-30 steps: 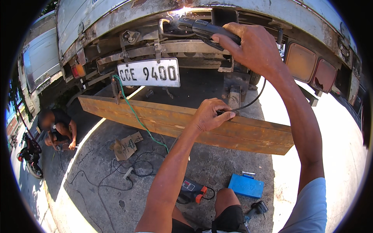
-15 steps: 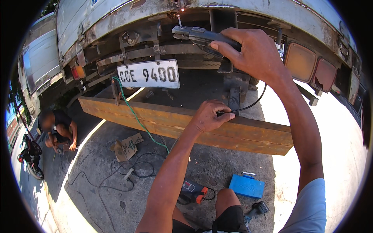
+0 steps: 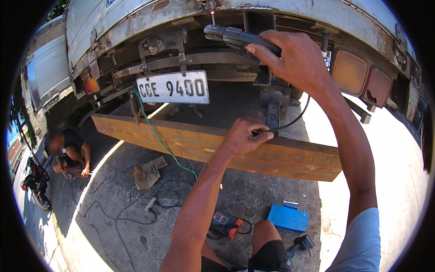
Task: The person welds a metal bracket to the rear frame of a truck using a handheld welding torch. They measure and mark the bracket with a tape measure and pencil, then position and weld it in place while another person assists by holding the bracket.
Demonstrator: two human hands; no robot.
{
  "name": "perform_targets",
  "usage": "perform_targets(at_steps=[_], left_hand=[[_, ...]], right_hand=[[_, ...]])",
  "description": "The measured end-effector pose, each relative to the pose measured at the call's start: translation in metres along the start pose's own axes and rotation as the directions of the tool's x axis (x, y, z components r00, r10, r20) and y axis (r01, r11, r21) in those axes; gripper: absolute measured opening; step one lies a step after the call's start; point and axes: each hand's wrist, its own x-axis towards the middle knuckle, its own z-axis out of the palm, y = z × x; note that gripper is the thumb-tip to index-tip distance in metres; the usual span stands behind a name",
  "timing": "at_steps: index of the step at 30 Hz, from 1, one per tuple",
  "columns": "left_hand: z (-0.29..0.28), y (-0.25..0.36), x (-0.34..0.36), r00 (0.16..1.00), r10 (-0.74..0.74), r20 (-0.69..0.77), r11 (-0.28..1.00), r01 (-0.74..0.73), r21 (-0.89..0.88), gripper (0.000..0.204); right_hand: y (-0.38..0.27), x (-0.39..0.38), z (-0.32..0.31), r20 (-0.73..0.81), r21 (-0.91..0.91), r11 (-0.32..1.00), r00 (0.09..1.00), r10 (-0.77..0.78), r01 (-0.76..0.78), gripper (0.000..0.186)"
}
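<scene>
My right hand (image 3: 297,56) is wrapped round a black electrode holder (image 3: 242,40) below the truck's rear edge. A short welding rod (image 3: 213,19) stands up from the holder's jaws, its tip glowing against the rusty metal edge (image 3: 192,10). From the holder a black cable (image 3: 297,119) curves down to my left hand (image 3: 247,135), which pinches it on top of a rusty steel beam (image 3: 217,144). A green wire (image 3: 156,131) hangs from a bracket post (image 3: 134,109) on the beam's left part.
A number plate (image 3: 173,87) hangs above the beam; tail lights (image 3: 350,71) sit at right. On the concrete lie cardboard (image 3: 149,173), tangled cables (image 3: 120,213), a dark welding machine (image 3: 223,223), a blue case (image 3: 288,218) and a power drill (image 3: 300,245). Another person (image 3: 70,152) crouches at left near a motorcycle (image 3: 37,186).
The electrode holder has shifted slightly up and to the right with my right hand. Fewer sparks show around the rod's tip. My left hand has stayed on the beam.
</scene>
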Motion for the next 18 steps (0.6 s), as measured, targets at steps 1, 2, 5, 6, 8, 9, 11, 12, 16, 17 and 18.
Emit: perform_targets(at_steps=[1,2,5,6,8,9,11,12,16,17,18], left_hand=[[-0.0001,0.0001,0.0003,1.0,0.014,-0.005,1.0,-0.014,0.002,0.028],[-0.0002,0.0001,0.0004,1.0,0.019,-0.003,1.0,-0.019,0.006,0.028],[0.0002,0.0006,-0.0001,1.0,0.009,-0.009,1.0,-0.009,-0.01,0.028],[0.0004,0.0007,-0.0005,1.0,-0.006,-0.009,1.0,0.005,-0.018,0.028],[0.0006,0.0009,-0.0008,1.0,-0.008,-0.018,1.0,0.008,-0.021,0.027],[0.0005,0.0009,-0.001,1.0,-0.015,-0.017,1.0,0.014,-0.024,0.026],[-0.0004,0.0011,-0.0008,0.999,0.043,-0.032,0.999,-0.042,0.024,0.027],[-0.0008,0.0013,-0.0006,0.997,0.071,-0.036,0.996,-0.069,0.047,0.027],[-0.0019,0.0035,-0.0006,1.0,-0.02,0.0,1.0,0.02,-0.003,0.029],[-0.0022,0.0042,-0.0008,1.0,-0.021,-0.001,1.0,0.021,-0.003,0.03],[-0.0025,0.0046,-0.001,1.0,-0.023,-0.002,1.0,0.023,-0.002,0.03]], right_hand=[[-0.0001,0.0004,-0.0003,0.001,0.004,1.0,1.0,0.002,-0.002,0.053],[-0.0004,0.0009,-0.0005,0.003,0.009,1.0,1.0,0.003,-0.003,0.054],[-0.0014,0.003,-0.0006,0.004,0.009,1.0,1.0,0.002,-0.002,0.056],[-0.0016,0.0037,-0.0005,0.005,0.007,1.0,1.0,0.001,-0.001,0.056],[-0.002,0.0046,-0.0002,-0.001,0.001,1.0,1.0,-0.002,0.002,0.055],[-0.0021,0.005,0.0,-0.003,-0.002,1.0,1.0,-0.003,0.003,0.054],[-0.0022,0.0055,0.0007,0.012,0.013,0.999,0.999,0.03,-0.03,0.054],[-0.0021,0.0056,0.001,0.021,0.02,0.999,0.999,0.047,-0.048,0.054],[0.0005,0.0048,0.0024,-0.021,-0.002,1.0,1.0,0.005,-0.005,0.054],[0.0014,0.0046,0.003,-0.024,0.003,1.0,1.0,0.003,-0.003,0.055],[0.0023,0.0044,0.0038,-0.028,0.009,1.0,1.0,0.0,0.0,0.055]])
